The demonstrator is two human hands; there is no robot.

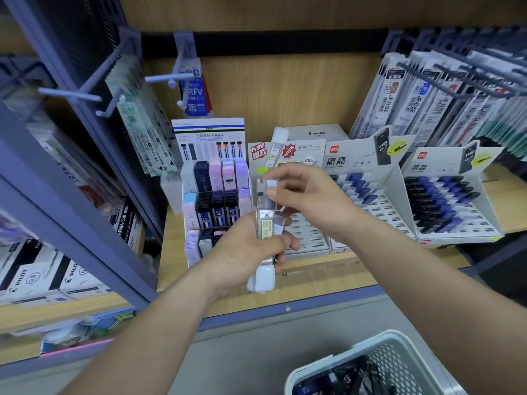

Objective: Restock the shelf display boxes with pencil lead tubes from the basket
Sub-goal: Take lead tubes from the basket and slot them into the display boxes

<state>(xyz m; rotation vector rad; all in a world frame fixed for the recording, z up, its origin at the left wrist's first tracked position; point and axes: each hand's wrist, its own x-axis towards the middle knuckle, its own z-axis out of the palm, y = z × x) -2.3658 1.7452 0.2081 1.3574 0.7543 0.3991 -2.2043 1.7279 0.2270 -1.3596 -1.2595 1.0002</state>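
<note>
Now the left hand [248, 249] is wrapped round a bundle of pencil lead tubes [266, 229] in front of the half-empty display box [309, 238], while the right hand [310, 201] pinches the tip of one tube [270, 195]. If that pull drags its neighbours, I reckon the bundle could spill across the shelf [313, 283], away from the basket [370, 349].

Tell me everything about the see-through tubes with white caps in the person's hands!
The bunch of clear plastic pencil lead tubes stands nearly upright in front of the wooden shelf, with its white caps pointing down. A yellowish label shows on one tube. The left hand holds the bunch round its middle. The right hand pinches the top end of one tube that sticks up above the others.
</note>
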